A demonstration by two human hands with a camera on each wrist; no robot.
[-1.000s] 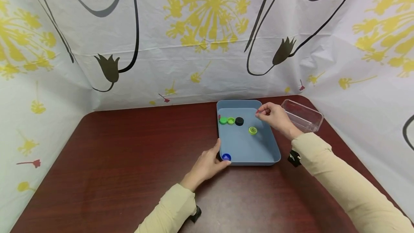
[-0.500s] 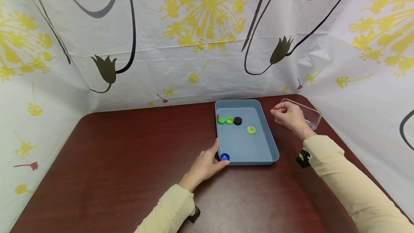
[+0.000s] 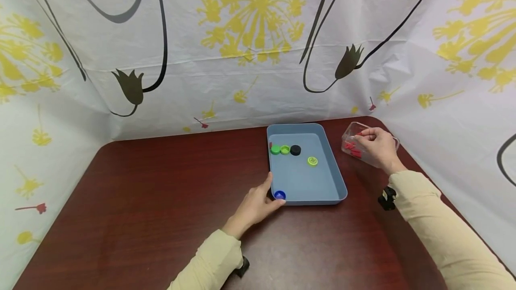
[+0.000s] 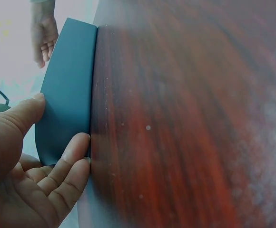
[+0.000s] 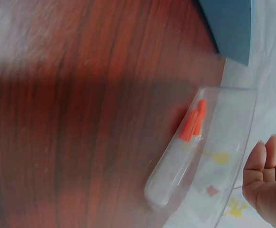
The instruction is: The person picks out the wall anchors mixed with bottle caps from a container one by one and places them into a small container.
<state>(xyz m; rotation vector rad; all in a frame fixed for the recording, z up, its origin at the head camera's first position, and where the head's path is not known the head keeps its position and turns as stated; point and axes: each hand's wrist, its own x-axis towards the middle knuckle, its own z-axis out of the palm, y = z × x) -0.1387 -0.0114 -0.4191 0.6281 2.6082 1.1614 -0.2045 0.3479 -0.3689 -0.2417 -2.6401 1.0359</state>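
Observation:
My left hand (image 3: 253, 207) grips the near left corner of a blue-grey tray (image 3: 310, 182), thumb at the near rim and fingers round the outer wall. By that thumb lies a blue bottle cap (image 3: 280, 195) inside the tray. My right hand (image 3: 379, 147) is over a clear plastic box (image 3: 354, 125) right of the tray and pinches a small red piece (image 3: 359, 134) at its fingertips. Several similar red pieces (image 5: 192, 122) lie at one end of the box. In the left wrist view, the left thumb and fingers (image 4: 66, 187) hold the tray (image 4: 71, 85).
Along the tray's far left sit a green cap (image 3: 275, 150), a light green cap (image 3: 285, 150) and a black cap (image 3: 295, 150). A yellow-green cap (image 3: 312, 161) lies apart from them. A red sliver (image 3: 270, 145) shows by the left wall. Patterned sheeting (image 3: 225, 102) borders the dark table (image 3: 161, 191).
My right hand has moved right from above the tray to over the clear box, the red piece still in its fingertips. Red pieces in the box have come into sight. The left hand keeps its hold.

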